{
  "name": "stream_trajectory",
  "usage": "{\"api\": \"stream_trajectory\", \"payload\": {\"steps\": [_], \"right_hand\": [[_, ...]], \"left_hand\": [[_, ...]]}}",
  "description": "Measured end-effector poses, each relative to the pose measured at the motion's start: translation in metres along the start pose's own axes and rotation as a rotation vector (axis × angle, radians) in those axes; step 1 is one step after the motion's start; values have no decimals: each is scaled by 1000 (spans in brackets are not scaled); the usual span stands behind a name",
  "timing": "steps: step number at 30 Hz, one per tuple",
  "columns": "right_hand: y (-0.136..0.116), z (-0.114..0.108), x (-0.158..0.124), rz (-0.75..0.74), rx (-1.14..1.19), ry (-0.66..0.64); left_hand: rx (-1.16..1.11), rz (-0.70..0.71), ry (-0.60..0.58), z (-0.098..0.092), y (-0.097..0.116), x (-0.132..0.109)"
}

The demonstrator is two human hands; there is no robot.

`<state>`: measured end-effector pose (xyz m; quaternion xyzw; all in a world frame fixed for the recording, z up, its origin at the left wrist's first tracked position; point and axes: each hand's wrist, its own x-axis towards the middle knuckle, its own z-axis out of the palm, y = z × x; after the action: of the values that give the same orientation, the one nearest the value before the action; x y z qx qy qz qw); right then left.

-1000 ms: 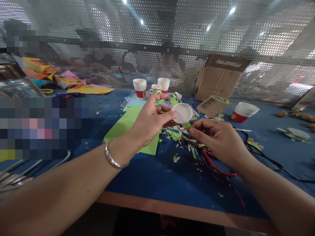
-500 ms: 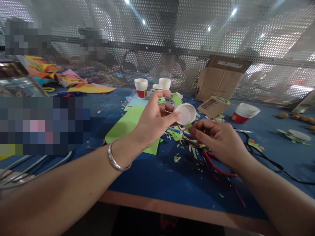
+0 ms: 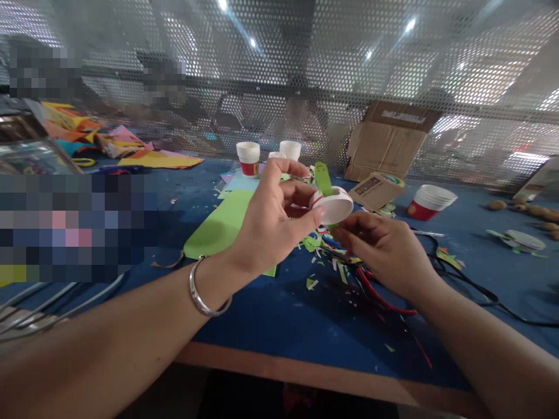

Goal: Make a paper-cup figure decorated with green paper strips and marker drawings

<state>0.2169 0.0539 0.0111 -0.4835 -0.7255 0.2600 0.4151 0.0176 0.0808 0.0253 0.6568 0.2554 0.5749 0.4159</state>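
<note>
My left hand (image 3: pixel 273 224), with a silver bangle at the wrist, pinches a shallow white paper cup base (image 3: pixel 337 210) between thumb and fingers. The cup base is tilted, and red lines show on its side. From its far edge a green paper strip (image 3: pixel 323 179) with small drawn marks stands up. Just below the cup base, my right hand (image 3: pixel 391 250) has thumb and fingers closed on a small green paper piece (image 3: pixel 333 227). Whether that piece is fixed to the cup base I cannot tell. Paper scraps (image 3: pixel 312 243) lie under both hands.
Green paper sheets (image 3: pixel 218 230) lie left of the scraps. Stacked paper cups (image 3: pixel 248 160) stand behind, with more cups (image 3: pixel 430 202) at right. A cardboard box (image 3: pixel 388 142) leans at the back. Red-handled scissors (image 3: pixel 384 302) and a black cord (image 3: pixel 476 291) lie at right.
My left hand has tipped the cup base, so its side and the upright green strip now show. My right hand keeps its pinch and has shifted slightly left.
</note>
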Motion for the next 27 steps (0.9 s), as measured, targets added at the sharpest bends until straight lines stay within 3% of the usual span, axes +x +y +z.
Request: {"api": "stream_trajectory", "payload": {"steps": [6, 17, 23, 27], "right_hand": [[-4, 1, 1, -64, 23, 47], [-2, 0, -1, -74, 3, 98], [-4, 1, -4, -171, -180, 309], [-7, 4, -7, -283, -261, 355]], "left_hand": [[-1, 11, -44, 3, 0, -2], [-68, -81, 22, 4, -4, -1], [155, 59, 58, 1, -3, -2], [180, 14, 5, 4, -4, -5]]}}
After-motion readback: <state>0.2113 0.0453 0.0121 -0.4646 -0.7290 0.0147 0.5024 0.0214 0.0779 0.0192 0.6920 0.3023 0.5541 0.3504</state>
